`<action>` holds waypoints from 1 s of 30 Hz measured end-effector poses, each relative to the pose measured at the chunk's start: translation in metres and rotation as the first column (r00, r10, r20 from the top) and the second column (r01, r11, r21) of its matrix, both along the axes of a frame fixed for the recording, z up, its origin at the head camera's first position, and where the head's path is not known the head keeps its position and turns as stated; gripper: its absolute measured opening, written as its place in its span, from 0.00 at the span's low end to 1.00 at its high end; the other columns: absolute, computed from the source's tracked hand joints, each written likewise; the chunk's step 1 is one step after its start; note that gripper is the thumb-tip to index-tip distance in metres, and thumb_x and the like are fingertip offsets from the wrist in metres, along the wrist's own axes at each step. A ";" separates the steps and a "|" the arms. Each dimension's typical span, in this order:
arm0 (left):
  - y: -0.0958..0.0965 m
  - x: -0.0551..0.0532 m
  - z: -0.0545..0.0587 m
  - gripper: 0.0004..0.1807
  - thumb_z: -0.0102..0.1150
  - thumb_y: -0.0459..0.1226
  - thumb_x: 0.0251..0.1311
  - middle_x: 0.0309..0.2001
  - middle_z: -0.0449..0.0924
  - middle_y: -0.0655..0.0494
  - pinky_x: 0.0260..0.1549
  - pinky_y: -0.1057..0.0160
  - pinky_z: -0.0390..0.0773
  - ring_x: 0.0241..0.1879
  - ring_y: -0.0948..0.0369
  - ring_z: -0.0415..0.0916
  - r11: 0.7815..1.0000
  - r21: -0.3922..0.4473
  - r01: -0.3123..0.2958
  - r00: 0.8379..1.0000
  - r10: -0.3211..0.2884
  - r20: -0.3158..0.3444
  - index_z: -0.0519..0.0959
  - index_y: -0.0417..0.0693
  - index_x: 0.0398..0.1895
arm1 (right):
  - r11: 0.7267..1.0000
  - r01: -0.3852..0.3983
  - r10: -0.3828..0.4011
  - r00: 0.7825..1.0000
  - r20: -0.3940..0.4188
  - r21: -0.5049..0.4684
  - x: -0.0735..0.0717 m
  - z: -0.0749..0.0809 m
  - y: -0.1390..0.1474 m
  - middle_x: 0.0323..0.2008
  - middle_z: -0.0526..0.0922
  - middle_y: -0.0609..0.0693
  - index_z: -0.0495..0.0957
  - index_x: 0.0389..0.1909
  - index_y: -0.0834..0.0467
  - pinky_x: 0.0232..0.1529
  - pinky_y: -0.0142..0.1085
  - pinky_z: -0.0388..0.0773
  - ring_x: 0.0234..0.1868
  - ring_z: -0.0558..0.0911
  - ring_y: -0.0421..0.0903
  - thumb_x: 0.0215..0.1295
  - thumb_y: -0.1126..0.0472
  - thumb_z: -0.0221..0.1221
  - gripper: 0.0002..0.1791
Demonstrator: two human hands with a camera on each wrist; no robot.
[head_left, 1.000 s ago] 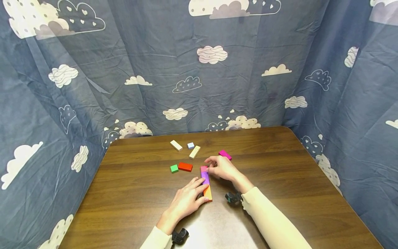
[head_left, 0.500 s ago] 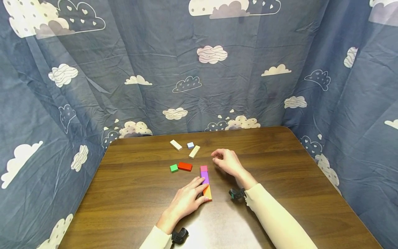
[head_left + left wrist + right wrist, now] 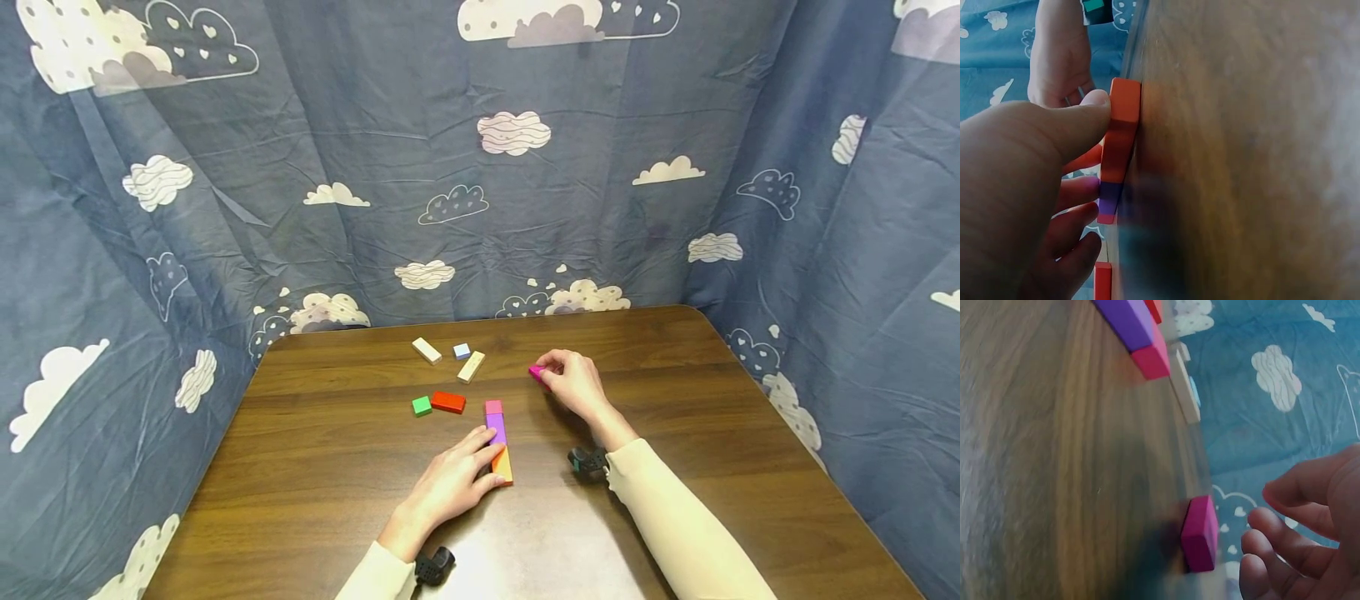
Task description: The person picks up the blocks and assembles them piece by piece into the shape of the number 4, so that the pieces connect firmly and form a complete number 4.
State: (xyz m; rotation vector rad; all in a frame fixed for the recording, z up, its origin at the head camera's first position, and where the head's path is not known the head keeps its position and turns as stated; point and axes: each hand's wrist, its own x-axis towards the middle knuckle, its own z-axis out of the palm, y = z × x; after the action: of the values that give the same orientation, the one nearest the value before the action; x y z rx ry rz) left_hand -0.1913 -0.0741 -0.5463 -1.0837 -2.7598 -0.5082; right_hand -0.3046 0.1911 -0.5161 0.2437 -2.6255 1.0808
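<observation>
A row of touching blocks lies in the head view: an orange block (image 3: pixel 503 468) nearest, a purple block (image 3: pixel 496 423) in the middle, a pink block (image 3: pixel 493 407) at the far end. My left hand (image 3: pixel 448 479) rests on this row, with its thumb on the orange block and fingertips at the purple one. My right hand (image 3: pixel 576 382) is over a magenta block (image 3: pixel 536 372) farther right, partly hiding it in the head view. From the right wrist view, the magenta block (image 3: pixel 1200 535) lies on the table, a gap between it and my loosely bent fingers (image 3: pixel 1266 522).
A red block (image 3: pixel 447 402) and a green block (image 3: pixel 422 406) lie left of the row. Farther back are two cream blocks, one left (image 3: pixel 427 350) and one right (image 3: pixel 472 367), with a small light-blue block (image 3: pixel 461 351) between. The wooden table (image 3: pixel 300 467) meets a cloud-patterned curtain (image 3: pixel 420 242).
My right hand has moved from the pink end of the row, right and away from me, to the magenta block. My left hand has stayed on the row.
</observation>
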 end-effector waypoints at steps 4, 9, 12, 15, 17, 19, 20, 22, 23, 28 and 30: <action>-0.001 -0.001 0.002 0.30 0.59 0.54 0.68 0.71 0.68 0.49 0.65 0.53 0.69 0.72 0.53 0.63 1.000 -0.006 0.013 1.000 -0.013 0.000 0.76 0.49 0.67 | 0.999 0.044 -0.044 0.999 0.019 0.023 0.001 -0.003 0.006 0.32 0.85 0.47 0.87 0.40 0.55 0.36 0.43 0.74 0.32 0.81 0.45 0.57 0.62 0.66 0.09; -0.001 -0.003 0.004 0.29 0.60 0.54 0.67 0.69 0.70 0.49 0.63 0.53 0.71 0.70 0.53 0.65 0.999 -0.012 0.034 0.999 -0.035 -0.021 0.77 0.49 0.65 | 0.995 0.078 -0.081 0.996 0.045 0.056 -0.001 -0.007 0.010 0.40 0.84 0.50 0.86 0.45 0.54 0.40 0.46 0.75 0.38 0.81 0.48 0.57 0.58 0.67 0.14; -0.001 -0.004 0.004 0.29 0.60 0.55 0.67 0.68 0.71 0.50 0.61 0.54 0.73 0.67 0.54 0.70 0.999 -0.018 0.037 0.999 -0.037 -0.032 0.77 0.50 0.65 | 0.994 0.071 -0.076 0.995 0.058 0.084 -0.003 -0.008 0.012 0.42 0.84 0.52 0.85 0.49 0.55 0.41 0.48 0.76 0.40 0.82 0.49 0.58 0.56 0.69 0.18; -0.001 -0.005 0.002 0.29 0.61 0.55 0.67 0.67 0.71 0.49 0.62 0.53 0.72 0.68 0.52 0.68 0.999 -0.021 0.050 0.997 -0.051 -0.054 0.78 0.49 0.65 | 0.991 0.067 -0.077 0.994 0.078 0.116 -0.005 -0.011 0.013 0.44 0.84 0.53 0.84 0.52 0.55 0.42 0.49 0.76 0.42 0.83 0.50 0.58 0.53 0.70 0.21; 0.000 -0.006 0.002 0.29 0.61 0.54 0.67 0.67 0.72 0.47 0.63 0.53 0.71 0.69 0.50 0.66 0.998 -0.021 0.065 0.995 -0.067 -0.074 0.78 0.48 0.64 | 0.989 0.070 -0.082 0.993 0.090 0.131 -0.005 -0.013 0.013 0.44 0.84 0.53 0.83 0.53 0.54 0.42 0.49 0.77 0.43 0.83 0.51 0.58 0.53 0.71 0.22; 0.001 -0.007 0.002 0.29 0.61 0.54 0.67 0.66 0.72 0.46 0.65 0.52 0.69 0.71 0.49 0.62 0.996 -0.024 0.081 0.993 -0.083 -0.088 0.78 0.47 0.63 | 0.987 0.078 -0.092 0.991 0.099 0.138 -0.006 -0.015 0.013 0.44 0.84 0.52 0.83 0.53 0.54 0.43 0.49 0.77 0.44 0.82 0.50 0.58 0.52 0.71 0.22; 0.001 -0.008 0.003 0.29 0.61 0.55 0.66 0.66 0.72 0.45 0.65 0.52 0.69 0.72 0.49 0.62 0.996 -0.028 0.086 0.992 -0.088 -0.090 0.78 0.46 0.63 | 0.987 0.080 -0.095 0.990 0.101 0.139 -0.006 -0.015 0.013 0.44 0.84 0.52 0.84 0.53 0.54 0.43 0.49 0.76 0.44 0.82 0.50 0.58 0.52 0.71 0.22; 0.001 -0.009 0.003 0.29 0.61 0.55 0.66 0.66 0.72 0.45 0.64 0.52 0.70 0.70 0.50 0.64 0.995 -0.036 0.094 0.990 -0.097 -0.099 0.79 0.46 0.62 | 0.987 0.080 -0.096 0.990 0.106 0.141 -0.006 -0.016 0.012 0.43 0.84 0.51 0.84 0.53 0.53 0.43 0.50 0.76 0.44 0.82 0.50 0.57 0.53 0.70 0.22; 0.001 -0.010 0.003 0.29 0.61 0.55 0.66 0.66 0.72 0.46 0.63 0.52 0.71 0.70 0.50 0.65 0.994 -0.041 0.097 0.990 -0.101 -0.102 0.79 0.47 0.62 | 0.987 0.081 -0.097 0.989 0.108 0.142 -0.006 -0.016 0.012 0.43 0.84 0.51 0.84 0.53 0.53 0.42 0.49 0.76 0.44 0.82 0.50 0.57 0.53 0.70 0.22; 0.000 -0.010 0.007 0.29 0.63 0.55 0.65 0.64 0.73 0.45 0.61 0.52 0.74 0.67 0.51 0.69 0.992 -0.045 0.117 0.986 -0.122 -0.115 0.79 0.47 0.61 | 0.983 0.084 -0.104 0.988 0.115 0.163 -0.005 -0.017 0.012 0.40 0.84 0.51 0.85 0.52 0.53 0.39 0.49 0.76 0.42 0.81 0.50 0.56 0.54 0.71 0.21; -0.001 -0.010 0.008 0.28 0.64 0.54 0.64 0.63 0.73 0.45 0.59 0.54 0.75 0.64 0.52 0.72 0.991 -0.040 0.125 0.985 -0.129 -0.118 0.80 0.47 0.60 | 0.981 0.088 -0.109 0.987 0.116 0.175 -0.005 -0.018 0.011 0.39 0.84 0.50 0.85 0.51 0.52 0.38 0.48 0.76 0.40 0.81 0.50 0.55 0.54 0.71 0.21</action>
State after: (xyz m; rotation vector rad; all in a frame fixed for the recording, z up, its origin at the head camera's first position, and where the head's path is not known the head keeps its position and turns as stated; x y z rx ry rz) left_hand -0.2015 -0.0748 -0.5384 -1.2610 -2.6164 -0.3997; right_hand -0.3094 0.2024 -0.5346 0.0822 -2.8115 0.8681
